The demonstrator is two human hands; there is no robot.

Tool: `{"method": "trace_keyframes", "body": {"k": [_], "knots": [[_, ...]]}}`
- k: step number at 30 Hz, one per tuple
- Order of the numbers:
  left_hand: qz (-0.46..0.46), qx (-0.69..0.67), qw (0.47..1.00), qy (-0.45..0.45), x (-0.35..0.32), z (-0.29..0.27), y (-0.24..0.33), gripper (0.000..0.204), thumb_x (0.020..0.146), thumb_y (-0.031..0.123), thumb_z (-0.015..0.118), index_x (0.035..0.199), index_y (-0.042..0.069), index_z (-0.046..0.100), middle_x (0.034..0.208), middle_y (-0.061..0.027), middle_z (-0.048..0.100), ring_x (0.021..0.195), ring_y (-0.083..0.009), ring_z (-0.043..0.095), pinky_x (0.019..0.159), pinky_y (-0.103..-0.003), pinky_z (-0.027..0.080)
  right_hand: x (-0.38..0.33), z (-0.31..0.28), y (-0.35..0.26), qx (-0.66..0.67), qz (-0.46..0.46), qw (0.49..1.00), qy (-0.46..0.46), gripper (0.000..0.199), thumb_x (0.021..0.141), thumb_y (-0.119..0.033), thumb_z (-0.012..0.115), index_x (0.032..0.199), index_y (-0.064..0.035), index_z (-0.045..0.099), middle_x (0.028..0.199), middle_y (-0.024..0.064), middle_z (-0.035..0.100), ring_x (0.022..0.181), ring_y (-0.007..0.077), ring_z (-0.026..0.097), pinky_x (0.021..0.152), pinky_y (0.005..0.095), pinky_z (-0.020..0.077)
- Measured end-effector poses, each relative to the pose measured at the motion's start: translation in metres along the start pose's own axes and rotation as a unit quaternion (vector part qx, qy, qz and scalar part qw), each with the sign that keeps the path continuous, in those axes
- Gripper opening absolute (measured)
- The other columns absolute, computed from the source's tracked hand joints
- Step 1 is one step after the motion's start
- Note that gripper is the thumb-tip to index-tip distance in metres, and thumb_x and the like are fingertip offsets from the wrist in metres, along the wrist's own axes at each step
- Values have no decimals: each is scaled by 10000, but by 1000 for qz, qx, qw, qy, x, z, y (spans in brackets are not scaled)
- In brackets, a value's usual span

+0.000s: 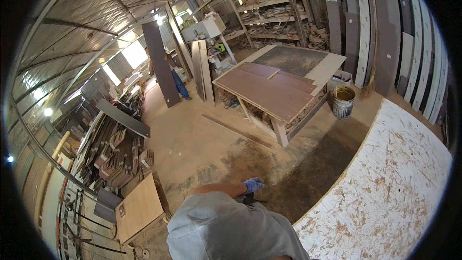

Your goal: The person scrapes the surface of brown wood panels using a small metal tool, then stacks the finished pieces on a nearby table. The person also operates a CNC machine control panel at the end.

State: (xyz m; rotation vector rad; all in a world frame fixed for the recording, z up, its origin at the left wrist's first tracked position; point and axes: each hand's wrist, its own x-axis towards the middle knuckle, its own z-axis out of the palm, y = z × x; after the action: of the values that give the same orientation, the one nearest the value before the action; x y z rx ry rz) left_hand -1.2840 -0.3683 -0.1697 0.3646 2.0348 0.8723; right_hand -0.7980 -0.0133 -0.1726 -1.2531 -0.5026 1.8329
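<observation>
Grey shirt | dark item beside gloved left hand | white board rightward

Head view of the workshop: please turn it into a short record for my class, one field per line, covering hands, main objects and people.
Left hand: blue-gloved left hand, lower centre; by it a small dark object, unclear whether held
Right hand: not visible
Table: pale wooden-framed table bearing flat reddish-brown panels
Container: stained cylindrical bucket, on the floor beside the table
Right foreground: large white board with brown flecks
Background: person in blue trousers, partly hidden by a tall dark-brown panel
</observation>
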Motion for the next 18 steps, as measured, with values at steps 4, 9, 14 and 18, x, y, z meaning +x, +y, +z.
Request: {"method": "trace_keyframes", "body": {"k": [4,9,14,18], "knots": [[-63,-57,996,-25,-31,3,38,332,827,219,660,1093,53,549,1331,-72,458,1249,-218,402,978,-341,378,-7,24,14,-12,14,1000,-24,394,885,-344,427,1162,-85,532,1086,78,577,972,213,535,799,326,438],[-16,18,1000,-16,-25,-1,-4,360,835,254,649,1136,85,545,1218,-50,528,1145,-211,474,913,-354,404,-26,58,30,-17,44,997,-62,375,891,-318,417,1155,-79,534,1079,82,578,970,214,538,797,326,443],[9,109,994,-2,-40,11,36,370,839,258,646,1148,83,539,1003,-44,605,979,-198,555,817,-331,451,-35,77,39,-19,38,997,-57,357,897,-291,407,1148,-73,537,1072,87,580,967,214,541,795,326,448],[-14,64,998,3,-41,8,31,317,839,235,651,1097,70,568,965,-43,626,935,-172,577,815,-319,464,-49,107,52,-27,52,996,-64,344,901,-269,398,1142,-68,539,1067,91,581,965,215,543,793,326,451]]}}
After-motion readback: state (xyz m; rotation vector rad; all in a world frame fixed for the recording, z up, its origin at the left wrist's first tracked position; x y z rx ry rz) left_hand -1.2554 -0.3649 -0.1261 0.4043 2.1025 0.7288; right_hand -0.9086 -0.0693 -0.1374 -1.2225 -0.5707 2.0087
